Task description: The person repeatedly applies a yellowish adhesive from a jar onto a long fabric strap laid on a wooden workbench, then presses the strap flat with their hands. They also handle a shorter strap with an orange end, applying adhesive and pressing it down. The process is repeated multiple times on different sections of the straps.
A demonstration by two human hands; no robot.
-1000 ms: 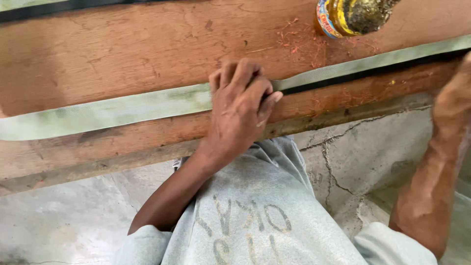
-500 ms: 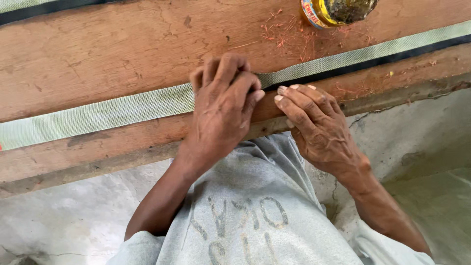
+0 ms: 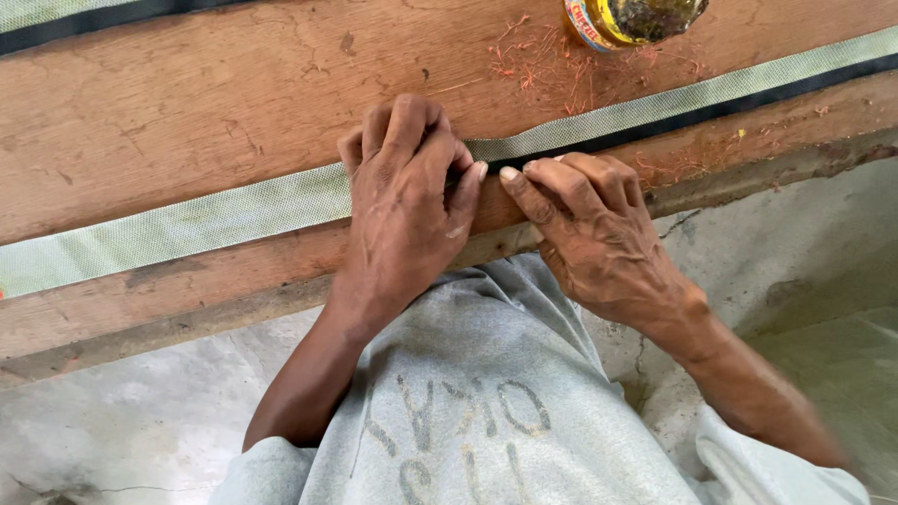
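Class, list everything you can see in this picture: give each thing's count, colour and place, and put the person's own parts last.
Wooden plank: one, reddish brown, across the top.
Mesh strip: one, pale green with a dark edge, running along the plank.
Jar: one, yellow, top edge.
Red fibres: scattered, beside the jar.
Concrete floor: grey, cracked, below.
Shirt: grey, lower middle.
Left hand: on the strip.
Right hand: fingertips at the strip.

Bench (image 3: 187, 103) reddish-brown wood; strip (image 3: 234, 210) pale green mesh weave, black edge; jar (image 3: 627, 19) yellow, red-blue rim; shirt (image 3: 486, 374) grey.
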